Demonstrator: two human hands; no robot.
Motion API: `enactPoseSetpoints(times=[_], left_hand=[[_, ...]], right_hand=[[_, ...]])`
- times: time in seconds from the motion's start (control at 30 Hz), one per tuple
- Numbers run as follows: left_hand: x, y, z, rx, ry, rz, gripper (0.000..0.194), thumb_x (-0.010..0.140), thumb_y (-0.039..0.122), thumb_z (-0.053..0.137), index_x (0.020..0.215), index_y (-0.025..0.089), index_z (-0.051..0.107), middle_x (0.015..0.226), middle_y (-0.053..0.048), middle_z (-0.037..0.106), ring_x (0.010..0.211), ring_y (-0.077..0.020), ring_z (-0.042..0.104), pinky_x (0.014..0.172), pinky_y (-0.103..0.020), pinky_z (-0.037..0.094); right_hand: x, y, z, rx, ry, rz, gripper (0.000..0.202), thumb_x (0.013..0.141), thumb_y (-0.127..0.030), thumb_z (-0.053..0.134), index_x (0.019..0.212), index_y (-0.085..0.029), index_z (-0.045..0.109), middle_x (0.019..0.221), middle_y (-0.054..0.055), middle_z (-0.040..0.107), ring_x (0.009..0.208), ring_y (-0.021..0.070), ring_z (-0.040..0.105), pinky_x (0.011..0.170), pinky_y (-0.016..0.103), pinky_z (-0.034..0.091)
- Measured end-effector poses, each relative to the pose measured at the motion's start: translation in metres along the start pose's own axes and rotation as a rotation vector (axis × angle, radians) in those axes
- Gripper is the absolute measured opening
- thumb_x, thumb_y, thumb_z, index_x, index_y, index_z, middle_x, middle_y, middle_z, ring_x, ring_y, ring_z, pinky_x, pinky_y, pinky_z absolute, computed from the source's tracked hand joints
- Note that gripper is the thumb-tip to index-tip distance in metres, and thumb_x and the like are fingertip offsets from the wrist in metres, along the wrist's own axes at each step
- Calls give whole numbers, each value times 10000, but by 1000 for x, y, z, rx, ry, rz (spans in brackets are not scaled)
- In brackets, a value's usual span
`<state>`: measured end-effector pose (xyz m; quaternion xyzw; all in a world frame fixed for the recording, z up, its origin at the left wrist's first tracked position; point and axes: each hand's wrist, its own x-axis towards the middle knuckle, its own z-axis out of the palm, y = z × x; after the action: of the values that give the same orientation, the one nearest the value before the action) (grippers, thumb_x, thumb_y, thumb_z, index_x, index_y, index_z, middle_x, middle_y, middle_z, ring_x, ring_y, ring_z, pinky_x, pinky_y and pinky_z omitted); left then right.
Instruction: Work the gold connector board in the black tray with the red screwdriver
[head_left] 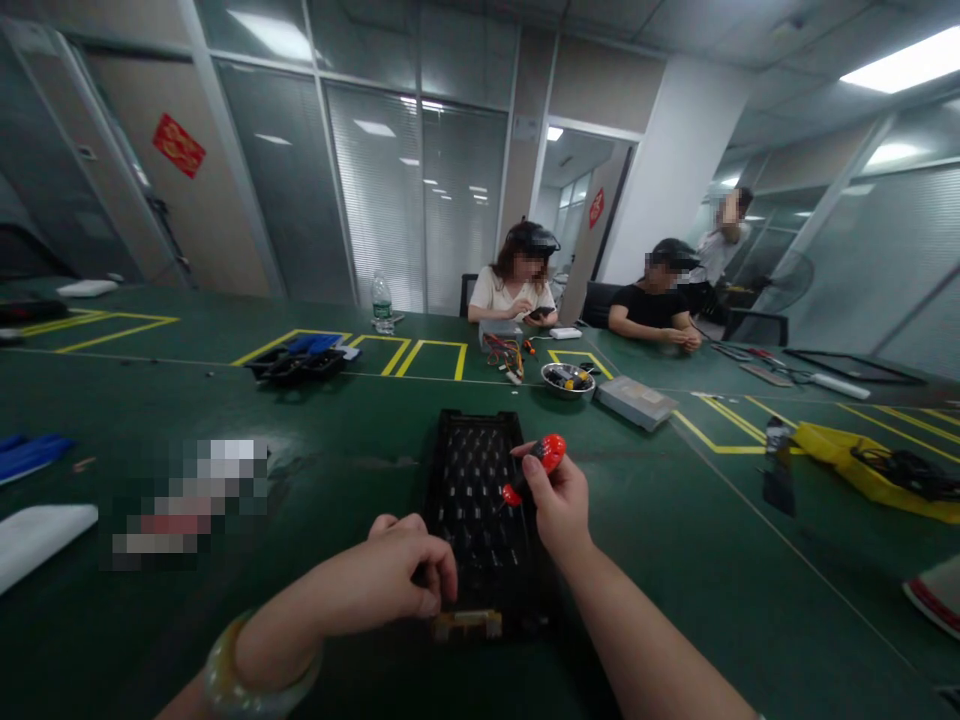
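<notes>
A black tray [480,480] with rows of small metallic bits lies lengthwise in front of me on the green table. My right hand [559,495] is closed around a red and black screwdriver [553,453], held above the tray's right edge. At the tray's near left side, my left hand [412,575] is curled with its fingers bent down; whatever its fingertips hold, if anything, is hidden. Just beside those fingertips, a yellowish piece [469,626] lies at the near end of the tray.
Ahead are a metal bowl [568,380], a grey box [635,402], a black tray with blue items [300,360] and a bottle [382,305]. A yellow bag [870,470] lies right. Two people sit across the table; another stands behind.
</notes>
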<state>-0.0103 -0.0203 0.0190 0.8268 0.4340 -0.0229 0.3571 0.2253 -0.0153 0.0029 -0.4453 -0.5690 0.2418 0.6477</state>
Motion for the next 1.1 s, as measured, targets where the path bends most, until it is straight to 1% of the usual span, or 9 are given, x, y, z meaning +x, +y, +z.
enactPoseSetpoints(times=[0.1,0.2,0.3,0.47,0.67,0.77,1.0,1.1], left_hand=[[-2,3,0,25,25,-15,252,707,222,687,925,320,766,1041,12,672,1159,-267,493,1007,-406,334],[-3,7,0,92,51,6,211,701,211,708,883,302,766,1055,13,676,1156,-258,491,1048,-440,294],[-2,11,-1,167,87,36,140,723,225,713,825,303,768,1075,18,682,1192,-269,472,1076,-492,238],[-2,11,-1,185,122,52,77,745,284,716,774,306,783,1193,-5,641,1240,-300,446,1080,-505,241],[-4,7,-4,107,104,35,84,732,292,733,781,321,795,1245,11,635,1307,-301,421,1129,-517,194],[-3,2,-4,99,100,52,74,723,313,757,775,341,802,1243,19,637,1328,-301,405,1143,-518,178],[3,-4,2,140,100,86,61,741,334,767,783,355,806,1250,4,634,1327,-316,399,1133,-550,203],[5,-7,4,149,111,82,61,745,330,762,790,338,802,1241,-7,639,1313,-312,402,1126,-532,220]], right_hand=[[0,1,0,8,6,8,301,895,-457,640,916,-170,728,774,13,693,684,130,609,664,253,491],[1,2,0,17,7,7,307,892,-462,643,915,-168,726,775,14,689,700,136,615,679,257,494],[0,1,-1,22,2,11,316,889,-467,643,918,-165,728,789,22,695,707,145,619,681,266,498],[-2,0,0,29,-20,20,311,879,-471,652,909,-171,729,776,20,693,703,151,620,673,266,501],[0,-3,0,29,-19,14,300,881,-466,647,898,-178,734,785,21,695,706,151,614,673,271,501],[0,-2,0,27,-19,18,307,880,-471,646,902,-178,736,767,13,679,670,140,585,647,271,487],[-1,3,0,30,-13,54,341,863,-503,662,913,-174,736,636,-18,571,575,114,487,576,269,431],[1,3,1,40,2,64,365,860,-525,658,910,-172,734,588,-27,526,555,114,469,550,266,415]])
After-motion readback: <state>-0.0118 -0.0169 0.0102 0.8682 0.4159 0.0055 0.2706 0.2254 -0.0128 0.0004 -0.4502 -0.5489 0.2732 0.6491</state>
